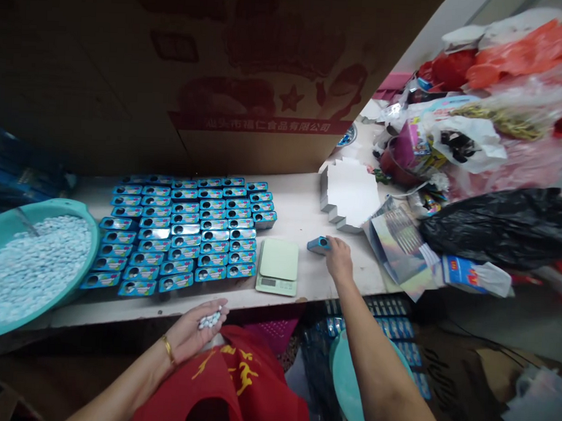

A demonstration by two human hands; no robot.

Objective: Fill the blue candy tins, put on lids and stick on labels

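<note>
My left hand [196, 331] is turned palm up in front of the table edge, cupped around a small heap of pale blue and white candies [210, 320]. My right hand [340, 260] grips one end of a small blue box [316, 244] with a dark round hole on top, on or just above the table right of the scale. Between that box and the rows stands a pale green kitchen scale [279, 261] with a bare platform; its display is too small to read. Several rows of similar blue boxes [185, 242] fill the table's left half.
At the left, a turquoise basin [91, 219] holds many loose candies. A large brown carton [246, 151] stands behind the rows. White cardboard pieces [353, 191], a black plastic bag [502, 224] and a tissue pack [475, 275] lie rightward. Another turquoise basin [344, 372] sits below the table.
</note>
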